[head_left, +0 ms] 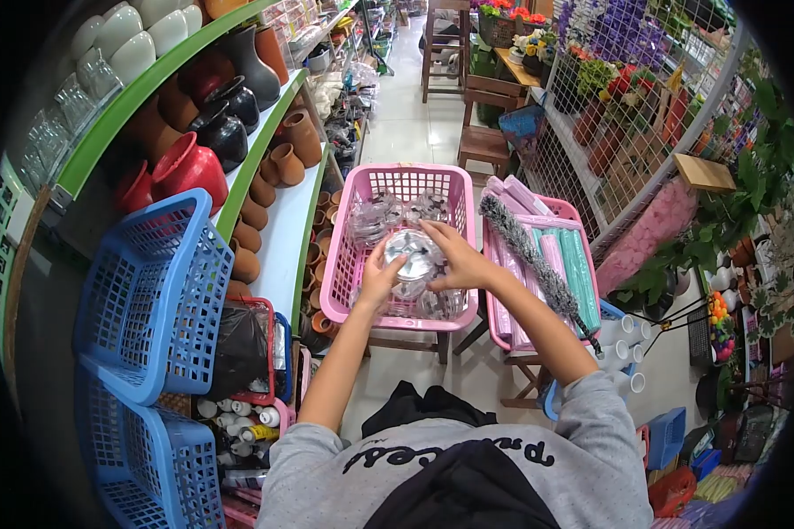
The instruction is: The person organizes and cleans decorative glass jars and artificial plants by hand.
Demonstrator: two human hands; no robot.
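Over the pink basket (333, 295), my left hand (379, 280) grips a round, clear, shiny plastic item (408, 249) with dark marks, its thumb across the face. My right hand (457, 257) holds the same item from the right, fingers curved round its edge. What the item is exactly I cannot make out. Inside the basket lie several similar clear plastic pieces (369, 220), in wrapping or stacks, partly hidden by my hands.
Right of it, a second pink basket (566, 208) holds pink and teal wrapped packs (575, 264) and a grey fluffy duster (525, 245). Blue baskets (172, 300) stand at left beside shelves of pots (295, 137). A wooden chair (485, 141) and wire rack (582, 150) stand ahead.
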